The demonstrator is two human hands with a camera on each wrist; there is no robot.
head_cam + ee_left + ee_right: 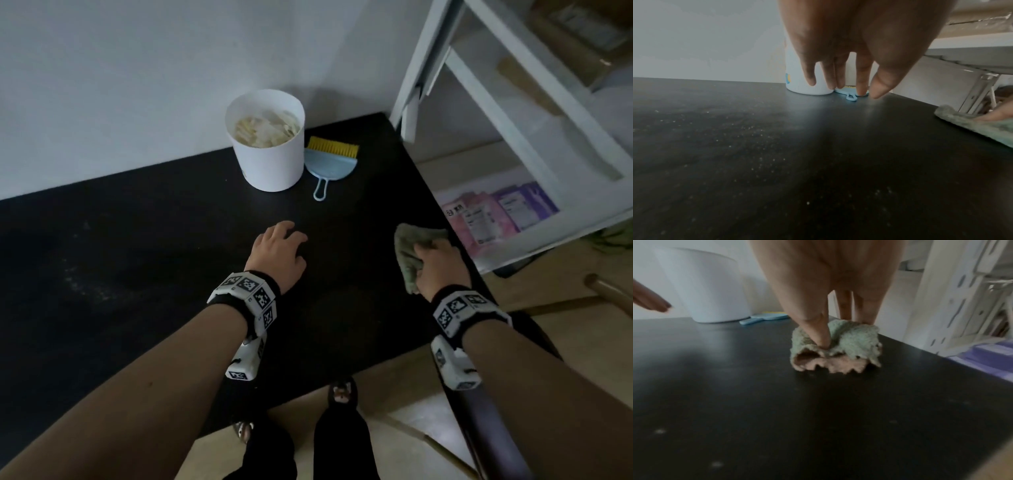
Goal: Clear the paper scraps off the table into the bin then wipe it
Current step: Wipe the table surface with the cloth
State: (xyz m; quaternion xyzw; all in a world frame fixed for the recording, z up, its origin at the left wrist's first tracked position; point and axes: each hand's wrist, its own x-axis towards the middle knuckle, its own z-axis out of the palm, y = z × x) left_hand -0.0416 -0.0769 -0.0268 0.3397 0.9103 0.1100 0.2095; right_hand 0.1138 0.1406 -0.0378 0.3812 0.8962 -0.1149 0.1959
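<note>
A white bin (270,164) holding several paper scraps (265,128) stands at the back of the black table (154,240). My right hand (432,251) grips a bunched green cloth (406,251) pressed on the table near its right edge. In the right wrist view the thumb digs into the cloth (857,340) and the fingers hold it from behind. My left hand (287,240) hangs relaxed and empty over the table's middle. Its fingers (862,81) point down just above the surface. Fine pale specks (735,138) dot the table's left part.
A blue dustpan (330,166) with a yellow brush (334,146) lies right of the bin. A white shelf unit (513,102) stands past the table's right edge, with pink and purple packs (496,212) low in it. A wall runs behind the table. My legs (342,438) are at the near edge.
</note>
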